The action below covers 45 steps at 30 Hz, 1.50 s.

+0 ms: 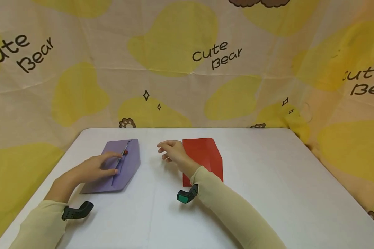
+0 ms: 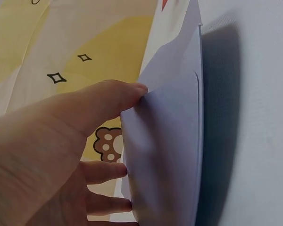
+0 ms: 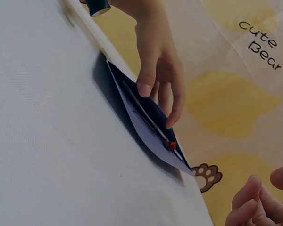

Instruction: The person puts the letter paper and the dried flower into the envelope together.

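Observation:
A purple envelope (image 1: 129,173) lies at the left of the table with its pocket bowed apart. My left hand (image 1: 95,168) holds it, thumb and fingertips at the pocket's edges; the left wrist view shows the thumb on the envelope (image 2: 170,141) edge. Inside the mouth, a small red item (image 3: 170,145) shows beside a thin pale strip; its kind is unclear and the rest is hidden. To the right of the envelope, my right hand (image 1: 173,152) hovers with loosely bent fingers and nothing in them. Its forearm passes over part of a red envelope (image 1: 202,152).
The white table (image 1: 268,180) carries both envelopes. Behind it hangs a yellow-patterned cloth (image 1: 174,41) with printed words, which also drapes along the sides. A dark wrist device (image 1: 78,210) sits on the left sleeve, and another wrist device (image 1: 187,194) on the right.

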{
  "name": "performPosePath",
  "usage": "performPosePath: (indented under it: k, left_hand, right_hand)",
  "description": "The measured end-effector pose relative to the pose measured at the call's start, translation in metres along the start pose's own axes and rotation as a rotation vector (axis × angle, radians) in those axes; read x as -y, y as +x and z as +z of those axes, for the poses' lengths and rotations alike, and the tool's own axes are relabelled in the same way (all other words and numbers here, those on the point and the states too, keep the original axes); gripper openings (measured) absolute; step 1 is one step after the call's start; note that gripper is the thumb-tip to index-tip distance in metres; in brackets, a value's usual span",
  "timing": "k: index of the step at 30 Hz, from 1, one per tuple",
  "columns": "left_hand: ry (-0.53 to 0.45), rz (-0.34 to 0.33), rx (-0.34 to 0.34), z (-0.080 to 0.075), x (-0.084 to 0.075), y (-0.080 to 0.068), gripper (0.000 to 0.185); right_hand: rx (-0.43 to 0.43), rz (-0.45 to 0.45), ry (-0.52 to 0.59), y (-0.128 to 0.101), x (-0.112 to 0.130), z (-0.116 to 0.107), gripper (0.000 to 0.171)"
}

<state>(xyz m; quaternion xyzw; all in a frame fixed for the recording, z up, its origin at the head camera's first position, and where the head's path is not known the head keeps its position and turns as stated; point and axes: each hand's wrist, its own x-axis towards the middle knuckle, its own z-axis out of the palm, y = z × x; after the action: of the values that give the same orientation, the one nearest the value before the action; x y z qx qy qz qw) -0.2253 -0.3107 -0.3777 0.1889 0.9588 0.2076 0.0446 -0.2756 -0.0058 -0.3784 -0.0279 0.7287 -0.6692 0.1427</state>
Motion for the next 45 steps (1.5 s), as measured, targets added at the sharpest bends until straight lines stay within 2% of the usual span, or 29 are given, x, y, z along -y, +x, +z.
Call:
performPosePath:
  k: [5, 13, 25, 31, 38, 45]
  left_hand:
    - [0.007, 0.013, 0.0, 0.002, 0.001, 0.001, 0.061]
    - [0.036, -0.022, 0.009, 0.005, 0.0, 0.001, 0.073]
    - [0.072, -0.036, -0.001, 0.005, -0.003, -0.001, 0.079]
    - [0.09, -0.052, 0.008, 0.005, -0.005, -0.003, 0.08]
    - [0.113, -0.053, 0.009, 0.006, -0.004, -0.003, 0.08]
    - [0.104, -0.064, 0.017, 0.006, -0.006, -0.004, 0.081]
  right_hand:
    - [-0.002, 0.0, -0.019, -0.004, 0.004, -0.011, 0.031]
    - [-0.006, -0.027, -0.023, -0.008, 0.005, -0.031, 0.034]
    - [-0.047, -0.039, 0.004, -0.017, 0.005, -0.062, 0.028]
    - [-0.085, -0.05, 0.006, -0.02, 0.004, -0.073, 0.027]
    - [-0.101, -0.055, 0.014, -0.024, 0.003, -0.085, 0.034]
    - [-0.109, -0.057, 0.039, -0.024, 0.002, -0.093, 0.027]
